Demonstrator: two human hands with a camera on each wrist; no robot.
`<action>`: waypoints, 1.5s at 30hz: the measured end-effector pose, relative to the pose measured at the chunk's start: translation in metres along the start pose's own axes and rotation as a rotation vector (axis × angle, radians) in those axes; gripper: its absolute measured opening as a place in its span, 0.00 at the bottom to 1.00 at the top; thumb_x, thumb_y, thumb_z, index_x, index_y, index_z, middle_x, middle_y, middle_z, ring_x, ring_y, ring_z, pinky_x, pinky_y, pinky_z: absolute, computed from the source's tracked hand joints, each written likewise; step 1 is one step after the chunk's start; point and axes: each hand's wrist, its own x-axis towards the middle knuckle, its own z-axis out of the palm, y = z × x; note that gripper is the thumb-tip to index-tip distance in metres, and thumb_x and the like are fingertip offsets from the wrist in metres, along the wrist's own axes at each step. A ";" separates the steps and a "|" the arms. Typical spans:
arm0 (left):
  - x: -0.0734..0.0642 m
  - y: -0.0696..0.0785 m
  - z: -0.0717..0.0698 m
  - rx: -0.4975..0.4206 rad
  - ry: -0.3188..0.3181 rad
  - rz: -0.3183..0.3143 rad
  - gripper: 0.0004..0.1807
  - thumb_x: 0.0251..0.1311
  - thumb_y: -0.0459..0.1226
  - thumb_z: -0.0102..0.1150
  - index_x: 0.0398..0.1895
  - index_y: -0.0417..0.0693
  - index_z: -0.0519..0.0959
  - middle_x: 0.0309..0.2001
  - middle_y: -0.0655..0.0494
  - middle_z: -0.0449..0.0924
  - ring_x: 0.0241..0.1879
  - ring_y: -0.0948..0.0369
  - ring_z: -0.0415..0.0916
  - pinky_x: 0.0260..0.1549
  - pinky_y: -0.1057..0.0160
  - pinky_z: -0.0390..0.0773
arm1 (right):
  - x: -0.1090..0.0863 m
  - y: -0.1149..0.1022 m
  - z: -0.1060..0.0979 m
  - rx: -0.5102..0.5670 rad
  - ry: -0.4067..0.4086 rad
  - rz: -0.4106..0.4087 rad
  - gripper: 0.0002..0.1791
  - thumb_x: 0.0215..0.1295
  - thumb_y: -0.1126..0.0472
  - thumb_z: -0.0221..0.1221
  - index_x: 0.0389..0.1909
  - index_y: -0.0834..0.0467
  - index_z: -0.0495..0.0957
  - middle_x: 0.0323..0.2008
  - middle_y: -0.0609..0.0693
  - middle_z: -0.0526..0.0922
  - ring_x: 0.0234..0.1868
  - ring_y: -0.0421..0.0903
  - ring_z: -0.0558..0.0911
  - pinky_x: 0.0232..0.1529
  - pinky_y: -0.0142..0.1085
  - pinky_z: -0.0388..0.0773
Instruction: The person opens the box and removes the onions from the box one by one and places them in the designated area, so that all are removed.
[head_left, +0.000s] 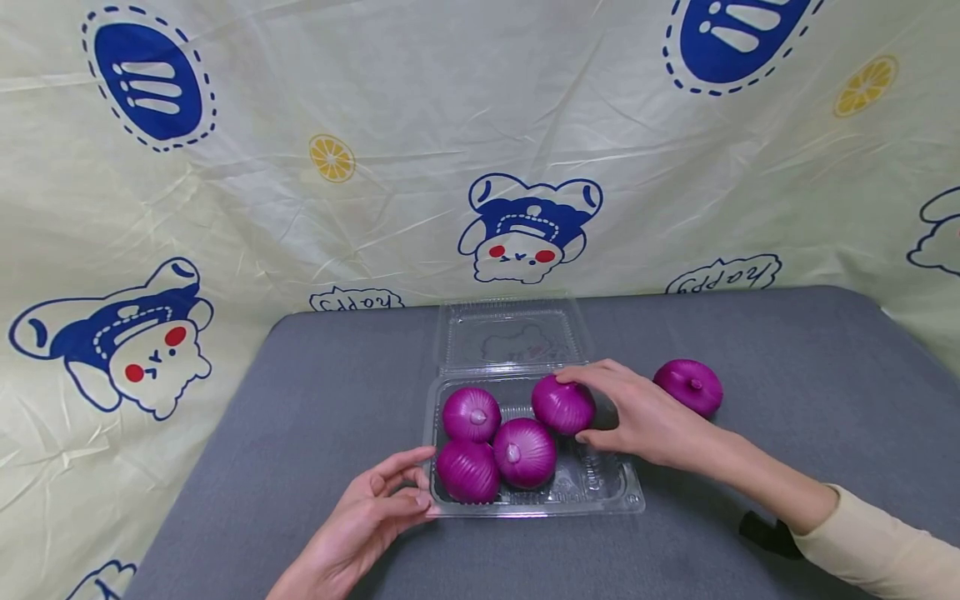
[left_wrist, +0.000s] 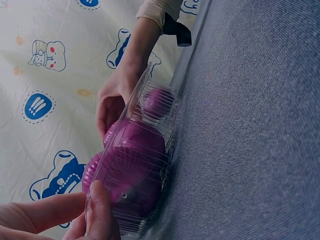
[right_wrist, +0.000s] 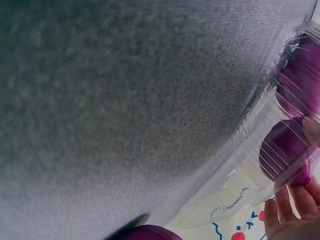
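Observation:
A clear plastic clamshell container (head_left: 600, 492) lies on the table with its lid (head_left: 513, 333) folded back. Inside it sit a red onion (head_left: 471, 414) at the back left, another red onion (head_left: 467, 472) at the front left and a third red onion (head_left: 525, 453) near the middle. My right hand (head_left: 645, 412) holds one more red onion (head_left: 562, 406) at the container's back, fingers over its top and thumb at its lower right. With thumb and fingers, my left hand (head_left: 382, 504) pinches the container's left rim, also seen in the left wrist view.
One red onion (head_left: 688, 387) lies on the grey tabletop (head_left: 337, 375) right of the container, beyond my right hand. A black strap-like piece (head_left: 770, 533) hangs by the right sleeve (head_left: 877, 542). A printed curtain (head_left: 405, 217) stands behind the table.

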 end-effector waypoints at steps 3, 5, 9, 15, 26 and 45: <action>0.000 0.000 0.000 0.002 0.007 -0.005 0.34 0.61 0.21 0.54 0.71 0.30 0.58 0.41 0.49 0.72 0.37 0.57 0.78 0.48 0.58 0.81 | -0.002 -0.001 -0.002 0.004 0.008 -0.002 0.43 0.47 0.59 0.77 0.67 0.47 0.71 0.61 0.44 0.74 0.60 0.45 0.72 0.49 0.46 0.82; 0.000 0.001 0.000 0.004 0.011 -0.009 0.34 0.61 0.21 0.54 0.71 0.31 0.58 0.41 0.49 0.72 0.37 0.57 0.78 0.48 0.58 0.81 | -0.003 -0.003 -0.003 0.007 0.008 -0.004 0.43 0.47 0.59 0.77 0.67 0.48 0.71 0.61 0.45 0.74 0.60 0.46 0.72 0.48 0.46 0.82; 0.000 0.001 0.000 0.008 0.004 -0.001 0.34 0.61 0.21 0.54 0.71 0.30 0.57 0.41 0.49 0.72 0.37 0.57 0.77 0.48 0.58 0.81 | -0.005 -0.005 -0.005 0.020 0.012 0.009 0.43 0.47 0.60 0.77 0.67 0.47 0.71 0.61 0.46 0.74 0.60 0.47 0.72 0.45 0.43 0.84; -0.001 0.000 0.000 0.011 -0.008 0.014 0.34 0.61 0.20 0.53 0.71 0.29 0.57 0.41 0.49 0.72 0.37 0.58 0.78 0.48 0.59 0.81 | -0.010 -0.008 -0.012 0.038 0.042 0.036 0.42 0.47 0.61 0.77 0.66 0.47 0.71 0.61 0.48 0.74 0.59 0.48 0.72 0.42 0.42 0.84; -0.001 0.001 0.001 0.011 0.006 0.000 0.34 0.60 0.21 0.54 0.71 0.29 0.57 0.41 0.49 0.72 0.37 0.58 0.78 0.48 0.58 0.81 | -0.023 -0.007 -0.027 -0.029 0.144 -0.013 0.44 0.44 0.63 0.78 0.65 0.51 0.72 0.61 0.50 0.74 0.57 0.47 0.72 0.40 0.43 0.85; -0.001 0.000 0.001 0.001 0.007 -0.006 0.34 0.60 0.21 0.54 0.71 0.30 0.57 0.41 0.49 0.72 0.37 0.58 0.78 0.48 0.59 0.81 | -0.049 0.003 -0.048 -0.084 0.283 0.000 0.45 0.38 0.65 0.80 0.63 0.48 0.74 0.58 0.44 0.74 0.52 0.36 0.73 0.42 0.25 0.80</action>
